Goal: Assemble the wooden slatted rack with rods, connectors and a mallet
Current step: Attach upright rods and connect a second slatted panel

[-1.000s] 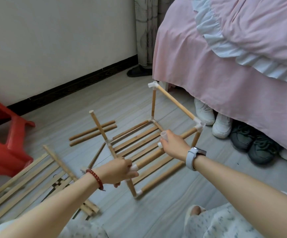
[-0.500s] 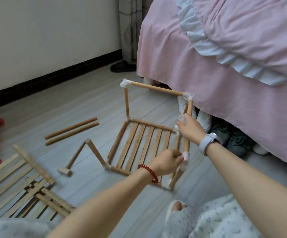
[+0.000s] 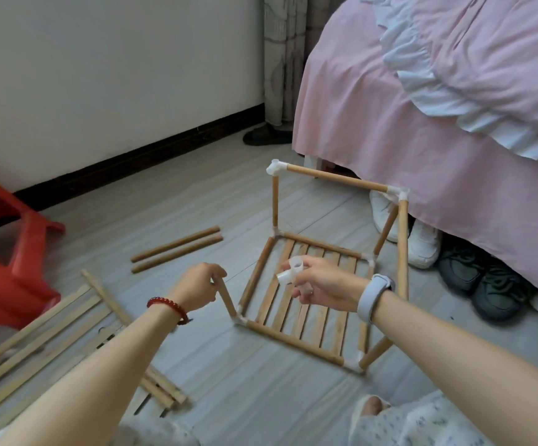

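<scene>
Head view. We log the rack frame (image 3: 306,297) on the floor, just short of the bed skirt (image 3: 422,175); its far right post half hides white shoes. Our left hand (image 3: 196,288) pinches a leaning rod (image 3: 227,300); our right hand (image 3: 322,284) pinches a connector (image 3: 290,273). Slat panels (image 3: 36,342) run off-frame left; bare floor between.

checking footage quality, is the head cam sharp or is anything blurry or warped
Head view: soft, even daylight, no glare. The frame and white connector are fairly sharp; the loose slats at lower left are motion-blurred. Wide-angle distortion bends the baseboard.
</scene>
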The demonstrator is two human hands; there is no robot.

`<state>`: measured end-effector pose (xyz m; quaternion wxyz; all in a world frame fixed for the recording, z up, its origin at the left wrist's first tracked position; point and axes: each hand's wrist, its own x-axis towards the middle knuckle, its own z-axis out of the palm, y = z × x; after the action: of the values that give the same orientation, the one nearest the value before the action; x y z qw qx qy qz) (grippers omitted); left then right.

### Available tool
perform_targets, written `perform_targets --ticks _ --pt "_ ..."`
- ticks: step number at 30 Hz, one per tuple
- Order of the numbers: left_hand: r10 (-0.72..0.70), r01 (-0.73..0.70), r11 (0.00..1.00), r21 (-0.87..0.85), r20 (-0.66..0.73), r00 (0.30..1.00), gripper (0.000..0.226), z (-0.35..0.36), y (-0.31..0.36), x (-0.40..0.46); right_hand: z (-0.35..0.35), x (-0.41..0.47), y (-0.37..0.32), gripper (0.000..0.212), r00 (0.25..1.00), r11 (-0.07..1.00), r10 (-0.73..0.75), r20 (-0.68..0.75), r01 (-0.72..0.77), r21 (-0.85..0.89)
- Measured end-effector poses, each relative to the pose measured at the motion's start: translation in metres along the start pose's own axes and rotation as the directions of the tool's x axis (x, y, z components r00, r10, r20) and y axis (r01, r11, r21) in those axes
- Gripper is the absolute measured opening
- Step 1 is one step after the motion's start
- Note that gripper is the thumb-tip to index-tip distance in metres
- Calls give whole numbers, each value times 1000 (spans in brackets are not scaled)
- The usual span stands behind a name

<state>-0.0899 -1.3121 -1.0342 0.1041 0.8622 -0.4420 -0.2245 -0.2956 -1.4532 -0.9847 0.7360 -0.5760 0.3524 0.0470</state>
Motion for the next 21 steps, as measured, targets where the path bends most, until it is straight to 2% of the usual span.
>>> perform_targets --ticks 2,5,8,11,13,14,16,21 --pt "16 -18 998 -64 -27 1000 30 5 5 -9 7 4 1 37 999 1000 4 39 -4 13" --pt "107 -101 987 -126 38 994 26 18 18 -32 10 6 7 45 998 993 -16 53 23 -119" --pt "101 -69 929 -364 69 992 14 30 32 -54 12 3 12 42 995 965 -46 83 66 -256" --pt "-9 99 716 -691 133 991 11 41 37 -71 22 0 19 37 989 933 -107 107 137 -332" --pt "-59 216 537 -816 218 974 14 46 37 -77 28 -2 24 36 980 930 -167 107 192 -313" --pt "-72 265 472 -841 263 962 14 46 37 -79 31 -2 25 35 976 928 -192 103 215 -304" --pt "-81 337 422 -842 335 939 16 43 34 -81 35 -2 29 31 971 916 -218 95 237 -324" --pt "-78 358 453 -816 363 928 19 38 29 -80 36 1 36 27 979 865 -185 84 203 -459"
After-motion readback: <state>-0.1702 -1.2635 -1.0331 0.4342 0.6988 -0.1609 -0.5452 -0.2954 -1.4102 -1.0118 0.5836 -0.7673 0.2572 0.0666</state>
